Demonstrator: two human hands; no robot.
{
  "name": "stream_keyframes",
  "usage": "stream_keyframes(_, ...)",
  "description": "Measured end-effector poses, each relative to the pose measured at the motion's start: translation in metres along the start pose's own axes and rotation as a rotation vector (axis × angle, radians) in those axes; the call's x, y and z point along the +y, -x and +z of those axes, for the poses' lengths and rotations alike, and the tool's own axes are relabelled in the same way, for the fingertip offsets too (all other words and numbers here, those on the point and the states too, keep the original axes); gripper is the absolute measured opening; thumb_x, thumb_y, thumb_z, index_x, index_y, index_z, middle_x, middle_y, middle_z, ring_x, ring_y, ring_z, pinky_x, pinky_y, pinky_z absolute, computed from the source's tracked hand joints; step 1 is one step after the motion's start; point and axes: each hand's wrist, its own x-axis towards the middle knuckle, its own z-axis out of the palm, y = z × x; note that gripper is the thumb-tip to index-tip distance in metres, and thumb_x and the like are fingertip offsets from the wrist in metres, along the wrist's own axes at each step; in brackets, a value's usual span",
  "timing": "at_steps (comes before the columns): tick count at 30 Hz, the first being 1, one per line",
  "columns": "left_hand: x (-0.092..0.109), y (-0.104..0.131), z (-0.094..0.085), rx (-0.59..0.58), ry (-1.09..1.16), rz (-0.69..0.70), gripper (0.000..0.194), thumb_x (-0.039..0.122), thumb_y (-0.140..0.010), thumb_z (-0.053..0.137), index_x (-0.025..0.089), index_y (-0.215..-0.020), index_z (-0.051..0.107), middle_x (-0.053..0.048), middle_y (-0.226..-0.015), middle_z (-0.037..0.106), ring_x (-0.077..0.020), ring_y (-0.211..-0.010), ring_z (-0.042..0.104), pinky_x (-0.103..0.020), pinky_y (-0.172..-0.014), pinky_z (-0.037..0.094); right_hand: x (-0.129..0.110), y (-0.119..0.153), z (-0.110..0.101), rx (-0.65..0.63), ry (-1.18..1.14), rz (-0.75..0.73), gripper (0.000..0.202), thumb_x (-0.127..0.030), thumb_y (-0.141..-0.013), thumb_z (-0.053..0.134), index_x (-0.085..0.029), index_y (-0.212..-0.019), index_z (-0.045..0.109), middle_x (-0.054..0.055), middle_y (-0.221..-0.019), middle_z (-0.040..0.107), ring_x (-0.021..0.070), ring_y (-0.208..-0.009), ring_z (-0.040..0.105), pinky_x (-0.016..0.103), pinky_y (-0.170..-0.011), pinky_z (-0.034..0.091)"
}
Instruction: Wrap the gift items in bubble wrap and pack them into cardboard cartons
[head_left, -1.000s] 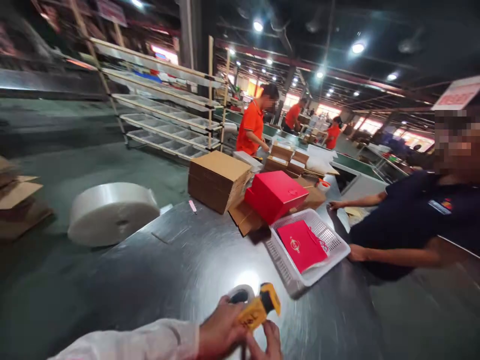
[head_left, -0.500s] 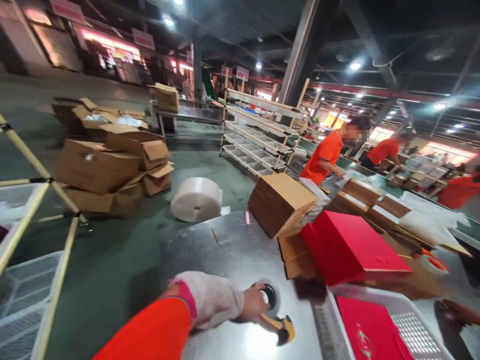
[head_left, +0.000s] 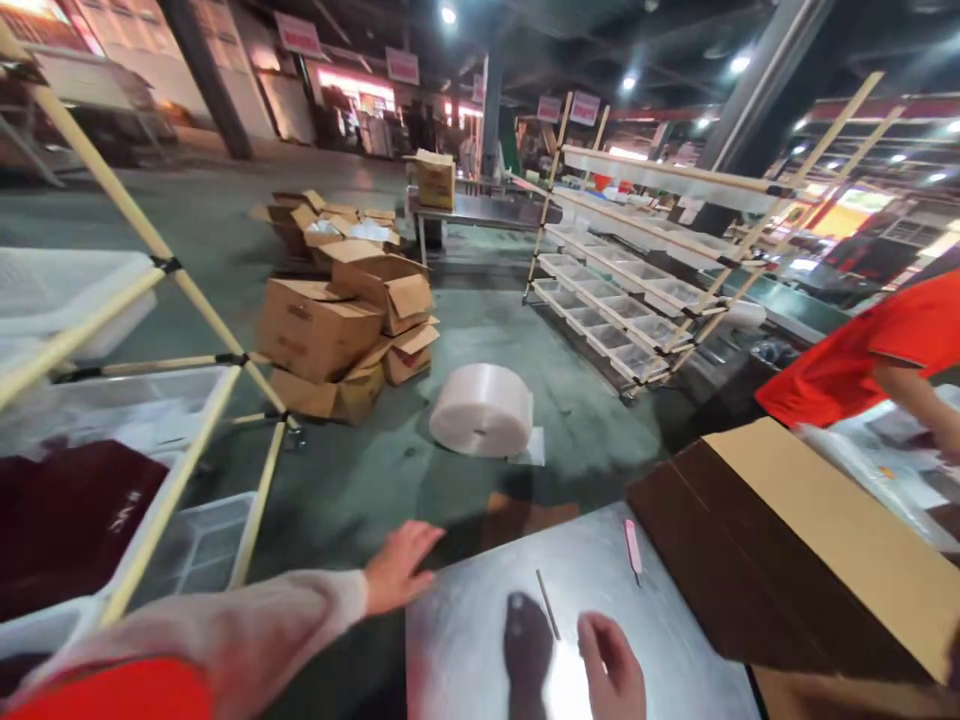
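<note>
My left hand (head_left: 405, 568), in a pale sleeve cover, reaches out past the left edge of the metal table (head_left: 465, 620). Its fingers are stretched and hold nothing. Low over the tabletop is my right hand (head_left: 613, 668), its fingers loosely bent with a gap to the thumb and nothing visible between them. A thin brown strip (head_left: 547, 605) lies just left of it. Farther back on the table is a pink utility knife (head_left: 632, 545). A large roll of clear plastic wrap (head_left: 482, 410) rests on the floor beyond the table.
Folded cardboard boxes (head_left: 810, 560) fill the table's right side. At left stands a rack (head_left: 210, 425) with white bins, one holding dark red items. Open cartons (head_left: 322, 330) pile up behind. A shelf rack (head_left: 622, 270) is farther back. A co-worker (head_left: 862, 340) bends at the right.
The view has swung left. My left hand has left the tabletop beside the black ring and yellow-black tool, both now out of view. My right hand has come in from the far right.
</note>
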Motion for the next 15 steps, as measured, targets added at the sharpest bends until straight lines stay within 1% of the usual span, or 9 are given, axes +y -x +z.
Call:
stream_keyframes(1,-0.032,0.003,-0.018,0.028,-0.076,-0.075,0.063,0.028,-0.076,0.063,0.024,-0.139,0.057,-0.013,-0.136,0.06,-0.037,-0.126,0.053,-0.048,-0.106,0.043,-0.008,-0.018,0.017,-0.059,-0.009,-0.051,0.05,-0.07,-0.074,0.066,-0.021,-0.076,0.071,0.007,-0.08,0.072,0.0263,-0.079,0.068,0.036,-0.075,0.057)
stream_keyframes(3,-0.078,-0.008,-0.041,0.009,-0.229,-0.148,0.078,0.026,-0.073,0.065,0.017,-0.148,0.048,-0.019,-0.143,0.053,-0.0397,-0.131,0.048,-0.049,-0.106,0.042,-0.02,-0.056,0.053,-0.199,-0.008,-0.119,0.047,-0.066,-0.07,0.069,-0.019,-0.074,0.072,0.006,-0.075,0.072,0.0236,-0.072,0.066,0.035,-0.07,0.055)
stream_keyframes(4,-0.092,-0.025,-0.047,-0.016,-0.298,-0.177,0.084,0.026,-0.072,0.066,0.015,-0.152,0.043,-0.021,-0.146,0.049,-0.0408,-0.133,0.046,-0.049,-0.106,0.042,-0.025,-0.079,0.073,-0.256,-0.009,-0.112,0.043,-0.062,-0.068,0.072,-0.019,-0.072,0.072,0.005,-0.071,0.07,0.0216,-0.067,0.063,0.033,-0.067,0.053)
stream_keyframes(6,-0.107,-0.082,-0.049,-0.086,-0.391,-0.216,0.096,0.026,-0.069,0.072,0.019,-0.156,0.034,-0.023,-0.154,0.04,-0.0426,-0.136,0.043,-0.053,-0.104,0.042,-0.028,-0.135,0.115,-0.339,-0.008,-0.011,0.034,-0.052,-0.063,0.076,-0.019,-0.071,0.071,0.001,-0.064,0.067,0.0177,-0.061,0.059,0.029,-0.062,0.049)
stream_keyframes(8,-0.112,-0.166,-0.042,-0.154,-0.456,-0.206,0.108,0.025,-0.064,0.079,0.028,-0.158,0.028,-0.022,-0.161,0.029,-0.0449,-0.14,0.038,-0.059,-0.104,0.041,-0.024,-0.206,0.157,-0.358,-0.006,0.156,0.024,-0.041,-0.062,0.077,-0.018,-0.066,0.069,0.0,-0.059,0.064,0.0153,-0.056,0.056,0.027,-0.057,0.045)
stream_keyframes(10,-0.115,-0.265,-0.026,-0.23,-0.531,-0.153,0.117,0.027,-0.062,0.084,0.033,-0.16,0.02,-0.021,-0.166,0.017,-0.0482,-0.144,0.031,-0.066,-0.105,0.036,-0.006,-0.282,0.195,-0.278,-0.002,0.297,0.02,-0.034,-0.065,0.075,-0.018,-0.06,0.063,-0.001,-0.053,0.06,0.0139,-0.049,0.052,0.026,-0.052,0.041)
stream_keyframes(12,-0.123,-0.365,-0.003,-0.276,-0.583,-0.088,0.12,0.032,-0.064,0.086,0.035,-0.16,0.014,-0.019,-0.168,0.008,-0.0514,-0.146,0.023,-0.072,-0.106,0.031,0.024,-0.352,0.227,-0.128,-0.014,0.405,0.026,-0.033,-0.071,0.071,-0.019,-0.054,0.056,-0.001,-0.049,0.054,0.0137,-0.046,0.05,0.027,-0.051,0.038)
stream_keyframes(13,-0.13,-0.411,0.009,-0.284,-0.596,-0.062,0.122,0.035,-0.064,0.087,0.036,-0.16,0.012,-0.018,-0.168,0.005,-0.0532,-0.147,0.019,-0.075,-0.106,0.029,0.044,-0.379,0.243,-0.046,-0.034,0.465,0.031,-0.036,-0.075,0.068,-0.02,-0.053,0.053,-0.001,-0.049,0.052,0.0141,-0.047,0.051,0.028,-0.051,0.038)
stream_keyframes(15,-0.146,-0.488,0.033,-0.304,-0.615,-0.037,0.129,0.037,-0.06,0.092,0.036,-0.16,0.01,-0.018,-0.168,-0.001,-0.0583,-0.146,0.012,-0.079,-0.104,0.026,0.086,-0.418,0.274,0.096,-0.113,0.581,0.039,-0.044,-0.081,0.06,-0.022,-0.052,0.046,0.0,-0.05,0.049,0.0162,-0.048,0.054,0.031,-0.052,0.041)
